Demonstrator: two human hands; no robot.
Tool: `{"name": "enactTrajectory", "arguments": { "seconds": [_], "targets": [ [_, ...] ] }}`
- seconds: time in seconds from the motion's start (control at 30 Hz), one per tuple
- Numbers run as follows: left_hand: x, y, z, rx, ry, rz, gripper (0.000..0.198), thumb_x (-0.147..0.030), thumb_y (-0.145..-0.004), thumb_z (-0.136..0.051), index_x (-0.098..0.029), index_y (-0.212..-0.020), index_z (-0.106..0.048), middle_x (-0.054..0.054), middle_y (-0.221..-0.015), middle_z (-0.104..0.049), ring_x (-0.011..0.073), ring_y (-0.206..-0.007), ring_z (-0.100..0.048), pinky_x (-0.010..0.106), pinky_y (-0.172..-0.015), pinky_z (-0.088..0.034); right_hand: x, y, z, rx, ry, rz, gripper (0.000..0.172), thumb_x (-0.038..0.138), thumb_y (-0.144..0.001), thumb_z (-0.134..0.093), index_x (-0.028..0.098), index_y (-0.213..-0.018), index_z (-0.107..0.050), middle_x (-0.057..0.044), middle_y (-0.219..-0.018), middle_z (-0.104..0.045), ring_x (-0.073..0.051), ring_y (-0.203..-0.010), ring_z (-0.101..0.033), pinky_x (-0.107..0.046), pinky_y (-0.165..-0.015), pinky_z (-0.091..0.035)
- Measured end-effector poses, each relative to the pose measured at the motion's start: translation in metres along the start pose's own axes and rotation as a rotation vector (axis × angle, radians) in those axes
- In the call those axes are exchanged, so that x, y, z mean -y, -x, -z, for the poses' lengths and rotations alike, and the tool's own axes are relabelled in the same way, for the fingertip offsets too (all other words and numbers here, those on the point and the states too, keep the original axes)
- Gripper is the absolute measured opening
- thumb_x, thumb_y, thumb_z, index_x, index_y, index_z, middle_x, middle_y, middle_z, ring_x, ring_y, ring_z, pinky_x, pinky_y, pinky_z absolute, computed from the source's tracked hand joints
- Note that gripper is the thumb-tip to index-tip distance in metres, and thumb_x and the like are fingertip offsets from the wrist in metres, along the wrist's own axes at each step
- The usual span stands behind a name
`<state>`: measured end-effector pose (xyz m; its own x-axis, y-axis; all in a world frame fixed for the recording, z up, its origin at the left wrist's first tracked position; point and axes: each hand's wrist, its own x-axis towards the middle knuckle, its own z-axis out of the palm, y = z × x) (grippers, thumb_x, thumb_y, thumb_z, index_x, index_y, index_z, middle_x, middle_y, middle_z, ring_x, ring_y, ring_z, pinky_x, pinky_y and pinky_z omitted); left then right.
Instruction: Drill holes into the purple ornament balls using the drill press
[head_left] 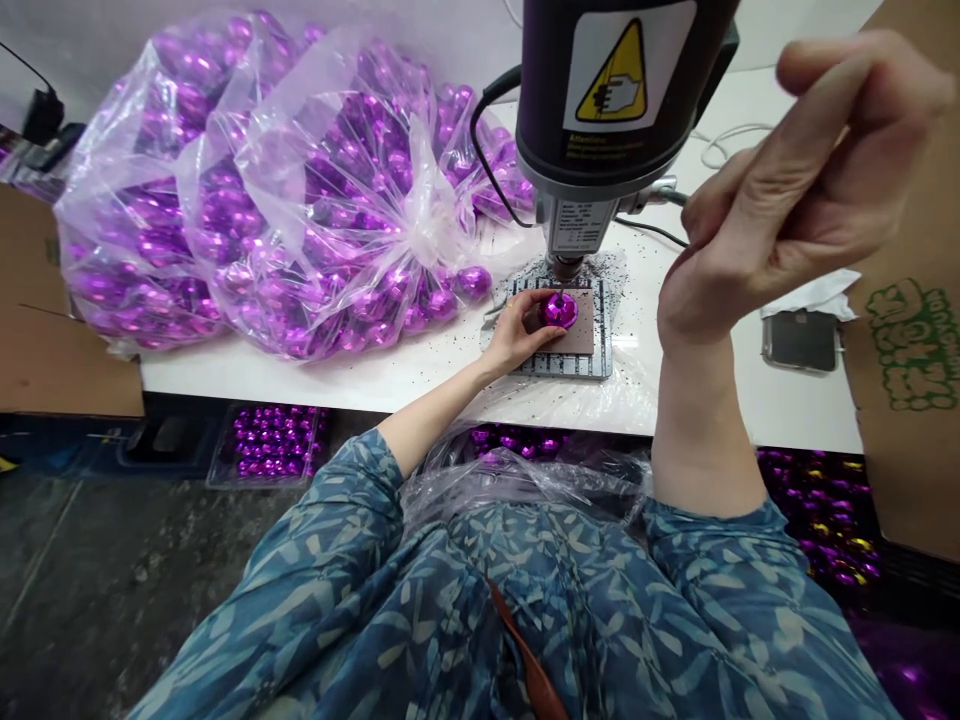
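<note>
On the base of a bench drill press [630, 110], my left hand [517, 335] pinches a shiny faceted purple ball [559, 310] between thumb and fingers. The ball rests on a brown square board [581, 335] over the slotted metal base plate [604, 360]. Just above the ball is the drill chuck [564, 266]. My right hand [787, 190] is raised to the right of the drill head, fingers curled. A short dark lever [675, 197] runs from the machine's side into its grip, and most of that lever is hidden by the hand.
Large clear plastic bags [300, 190] full of purple balls fill the table's left. Dark shavings [611, 280] surround the base. At right lie a phone [802, 340] and a cardboard box [907, 330]. Below the table edge stands a clear tray [217, 470] of purple balls.
</note>
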<state>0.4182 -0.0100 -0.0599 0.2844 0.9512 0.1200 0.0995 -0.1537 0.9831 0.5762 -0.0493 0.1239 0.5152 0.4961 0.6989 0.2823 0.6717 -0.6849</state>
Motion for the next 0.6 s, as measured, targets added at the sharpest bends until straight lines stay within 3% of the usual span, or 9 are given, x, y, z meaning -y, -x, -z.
{"name": "enactTrajectory", "arguments": {
  "seconds": [0.2,0.37,0.6],
  "targets": [
    [0.000,0.001,0.000,0.013,-0.016,-0.023,0.054,-0.036,-0.080,-0.098,-0.027,-0.127,-0.074,0.009,-0.139,-0.073,0.0354,-0.144,-0.059,0.053,-0.135,-0.040,-0.010,0.008,0.002,-0.064,-0.027,0.043,0.075,0.076,-0.090,-0.047,0.004,-0.107,-0.062,0.006,-0.112,-0.067,0.019,-0.052,-0.031,-0.008,-0.055,-0.023],
    [-0.009,0.003,-0.001,-0.005,0.039,0.018,0.051,-0.029,-0.077,-0.100,-0.027,-0.122,-0.075,0.008,-0.134,-0.073,0.0359,-0.144,-0.060,0.052,-0.135,-0.039,-0.027,0.014,0.005,-0.089,-0.052,0.133,0.070,0.075,-0.096,-0.047,0.006,-0.103,-0.055,0.006,-0.106,-0.066,0.017,-0.052,-0.036,-0.009,-0.055,-0.019],
    [-0.011,0.004,-0.002,-0.010,0.060,0.026,0.049,-0.026,-0.078,-0.099,-0.028,-0.121,-0.075,0.007,-0.136,-0.074,0.0353,-0.146,-0.059,0.053,-0.137,-0.037,-0.053,0.017,0.010,-0.077,-0.097,0.166,0.057,0.065,-0.103,-0.037,0.008,-0.102,-0.047,0.007,-0.100,-0.063,0.017,-0.050,-0.031,-0.010,-0.053,-0.019]
  ]
}}
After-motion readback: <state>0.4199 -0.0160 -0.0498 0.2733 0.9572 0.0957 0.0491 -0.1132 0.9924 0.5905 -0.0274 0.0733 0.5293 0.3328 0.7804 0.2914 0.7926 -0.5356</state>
